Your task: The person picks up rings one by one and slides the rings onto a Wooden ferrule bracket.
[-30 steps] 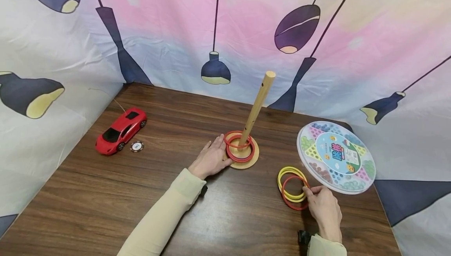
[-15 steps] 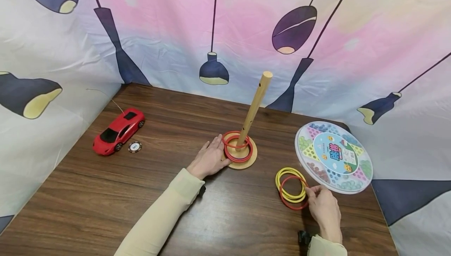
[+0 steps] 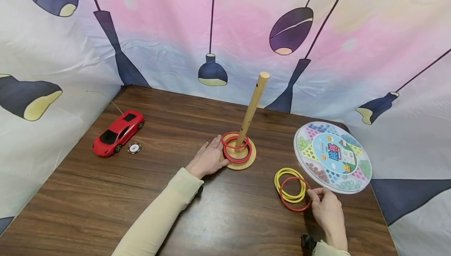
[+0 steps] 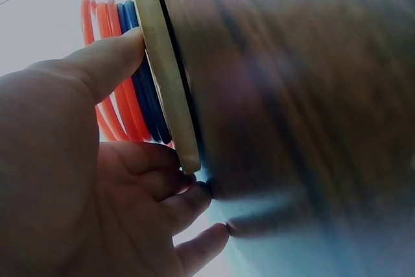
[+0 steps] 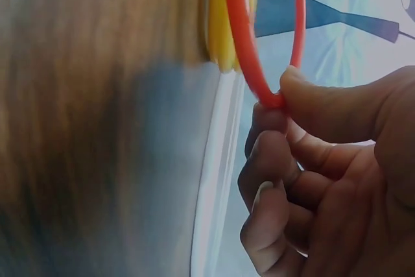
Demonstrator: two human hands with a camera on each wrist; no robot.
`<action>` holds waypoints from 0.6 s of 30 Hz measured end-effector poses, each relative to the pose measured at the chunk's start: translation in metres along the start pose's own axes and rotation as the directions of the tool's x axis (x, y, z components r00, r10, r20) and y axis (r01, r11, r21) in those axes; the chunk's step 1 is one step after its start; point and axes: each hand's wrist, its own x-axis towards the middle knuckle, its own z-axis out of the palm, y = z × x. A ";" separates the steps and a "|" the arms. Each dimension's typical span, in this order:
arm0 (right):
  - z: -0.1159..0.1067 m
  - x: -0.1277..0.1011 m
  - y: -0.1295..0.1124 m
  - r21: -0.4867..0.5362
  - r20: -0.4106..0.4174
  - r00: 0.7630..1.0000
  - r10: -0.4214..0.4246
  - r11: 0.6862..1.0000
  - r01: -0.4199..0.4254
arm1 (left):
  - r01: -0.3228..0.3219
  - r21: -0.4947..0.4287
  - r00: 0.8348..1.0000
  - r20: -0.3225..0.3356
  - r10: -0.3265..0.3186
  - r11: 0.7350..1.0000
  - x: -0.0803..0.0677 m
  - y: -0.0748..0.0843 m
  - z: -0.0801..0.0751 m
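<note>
A wooden ring toss stand (image 3: 251, 113) has its post rising from a round base. Red rings (image 3: 237, 160) encircle the foot of the post, with blue rings (image 4: 144, 89) under them in the left wrist view. My left hand (image 3: 206, 159) holds the base's left edge between thumb and fingers. On the right, my right hand (image 3: 327, 211) pinches a red ring (image 5: 243, 30) between thumb and index finger. This ring overlaps a small pile of yellow rings (image 3: 289, 199) in the head view.
A round Chinese checkers box (image 3: 320, 146) lies behind the right hand. To the far left are a red toy car (image 3: 118, 132) with an antenna and a poker chip (image 3: 134, 148). Printed cloth (image 3: 169, 33) hangs along the table's back and sides.
The right hand has shifted slightly right with the red ring, which now overlaps the yellow rings a little less. The left hand stays at the base.
</note>
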 end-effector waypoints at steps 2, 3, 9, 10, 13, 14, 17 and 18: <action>-0.002 -0.001 0.001 0.006 0.004 1.000 -0.007 1.000 0.007 | 0.002 -0.005 1.000 0.001 -0.002 1.000 0.000 0.000 0.000; -0.003 -0.001 0.001 0.007 0.005 1.000 -0.011 1.000 0.011 | 0.002 -0.008 1.000 0.002 -0.002 1.000 0.001 0.000 0.000; -0.007 -0.003 0.000 0.006 0.024 0.999 -0.034 0.999 0.034 | 0.001 -0.030 1.000 0.016 -0.001 1.000 0.000 -0.001 -0.002; -0.009 -0.004 0.000 0.007 0.030 0.999 -0.039 0.999 0.039 | 0.001 -0.028 1.000 0.021 0.000 1.000 0.000 -0.001 -0.002; -0.013 -0.004 -0.004 0.015 0.046 0.997 -0.066 0.998 0.065 | -0.006 -0.012 1.000 0.024 0.007 1.000 -0.001 -0.001 -0.003; -0.015 -0.004 -0.006 0.021 0.052 0.996 -0.075 0.997 0.074 | -0.009 -0.007 1.000 0.022 0.009 1.000 -0.001 -0.001 -0.004; -0.022 -0.005 -0.013 0.047 0.067 0.992 -0.107 0.994 0.104 | -0.021 0.009 1.000 0.010 0.021 1.000 -0.001 0.000 -0.005; -0.025 -0.005 -0.016 0.054 0.069 0.990 -0.121 0.992 0.118 | -0.024 0.014 1.000 0.010 0.023 1.000 -0.001 0.000 -0.005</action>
